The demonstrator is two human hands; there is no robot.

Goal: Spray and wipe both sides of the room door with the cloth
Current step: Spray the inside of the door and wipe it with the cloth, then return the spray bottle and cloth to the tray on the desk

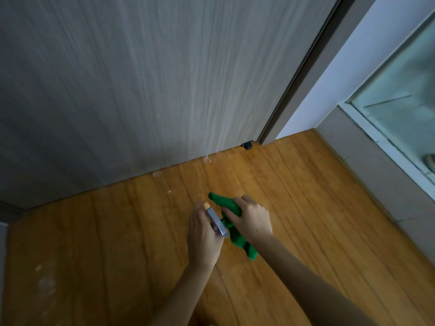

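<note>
Both hands were held low over the wooden floor, close together. The left hand gripped a spray bottle; the right hand clutched the green cloth. The grey door stood shut ahead, white droplets near its bottom edge.

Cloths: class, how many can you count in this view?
1. The green cloth is gripped in the right hand, beside the sprayer in the left hand. None other shows.
</note>
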